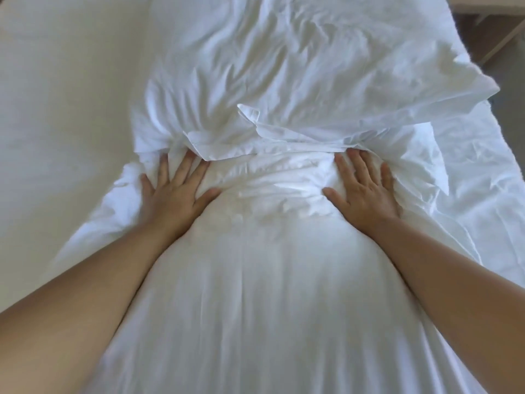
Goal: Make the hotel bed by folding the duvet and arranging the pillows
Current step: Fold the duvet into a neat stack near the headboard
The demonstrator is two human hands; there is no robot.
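A long white fabric duvet [264, 294] ran up the middle of the frame from the bottom edge. Its lower stretch was pulled into smooth lengthwise creases and its upper end was bunched into fine wrinkles at centre. Two bare forearms reached in from the lower corners.

The left hand [176, 194] lay flat on the duvet at centre left. Its fingers were straight and spread, gripping nothing, and the fingertips touched the hem of the cloth above. The right hand [366, 191] mirrored it at centre right, likewise flat and unclenched, with fingers splayed and pressing down on the bunched fabric. Its fingertips reached just under the overhanging edge.

Directly above the hands, filling the upper centre, lay a plump white crumpled pillow [284, 66]. The loose flaps of its case were folded over where it met the duvet. Whether the pillow rested on the duvet or only abutted it could not be told.

To the left, a smooth off-white bed sheet [56, 109] covered the mattress. At the right, more rumpled white cloth [471, 200] spread toward the edge. In the upper right corner a strip of brown floor [488, 52] showed beyond the bed.
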